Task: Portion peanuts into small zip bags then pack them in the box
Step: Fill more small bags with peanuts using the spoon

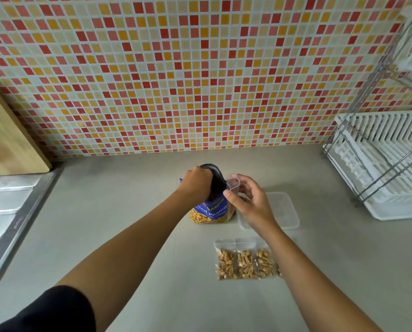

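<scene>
A blue peanut bag (pixel 212 212) stands upright on the counter, its top open. My left hand (pixel 196 182) reaches into the bag's mouth, and its fingers are hidden inside. Just to the right, my right hand (pixel 249 200) pinches a small clear zip bag (pixel 233 184) and holds it open beside the big bag. Three filled zip bags of peanuts (pixel 245 262) lie side by side nearer to me. A clear plastic box (pixel 284 210) sits behind my right hand, partly covered by it.
A white dish rack (pixel 387 168) with a metal frame stands at the right. A wooden board (pixel 6 140) leans on the tiled wall at the left, above a steel sink edge (pixel 15 212). The grey counter (pixel 128 188) spreads around the bags.
</scene>
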`<state>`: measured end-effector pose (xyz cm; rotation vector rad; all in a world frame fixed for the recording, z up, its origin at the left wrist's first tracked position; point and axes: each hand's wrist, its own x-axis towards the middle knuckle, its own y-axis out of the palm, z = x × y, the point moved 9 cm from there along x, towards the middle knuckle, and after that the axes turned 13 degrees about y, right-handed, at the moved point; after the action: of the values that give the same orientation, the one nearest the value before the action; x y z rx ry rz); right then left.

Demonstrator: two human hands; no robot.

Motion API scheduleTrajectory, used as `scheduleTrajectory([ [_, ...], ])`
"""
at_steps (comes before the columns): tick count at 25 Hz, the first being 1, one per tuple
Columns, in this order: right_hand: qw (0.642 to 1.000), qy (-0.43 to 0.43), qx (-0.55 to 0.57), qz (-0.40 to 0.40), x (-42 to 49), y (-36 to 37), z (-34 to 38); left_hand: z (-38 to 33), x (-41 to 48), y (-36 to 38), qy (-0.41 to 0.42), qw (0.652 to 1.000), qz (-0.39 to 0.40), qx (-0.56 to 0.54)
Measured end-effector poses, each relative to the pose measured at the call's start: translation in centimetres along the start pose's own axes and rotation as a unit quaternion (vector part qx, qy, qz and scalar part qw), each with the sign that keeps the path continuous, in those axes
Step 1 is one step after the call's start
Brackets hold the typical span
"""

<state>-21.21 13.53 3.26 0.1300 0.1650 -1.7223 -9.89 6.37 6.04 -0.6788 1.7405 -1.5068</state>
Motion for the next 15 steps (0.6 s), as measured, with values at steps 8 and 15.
scheduleTrajectory([
  [8,0.999,0.01,-0.025,0.018,0.5,-0.6,-0.2,4.0,-0.3,-0.7,-0.103,0.959,-0.079,-0.253],
  [15,0.999,0.013,-0.029,0.023,0.6,-0.6,-0.2,5.8,-1.6,-2.2,-0.115,0.924,-0.153,-0.33],
])
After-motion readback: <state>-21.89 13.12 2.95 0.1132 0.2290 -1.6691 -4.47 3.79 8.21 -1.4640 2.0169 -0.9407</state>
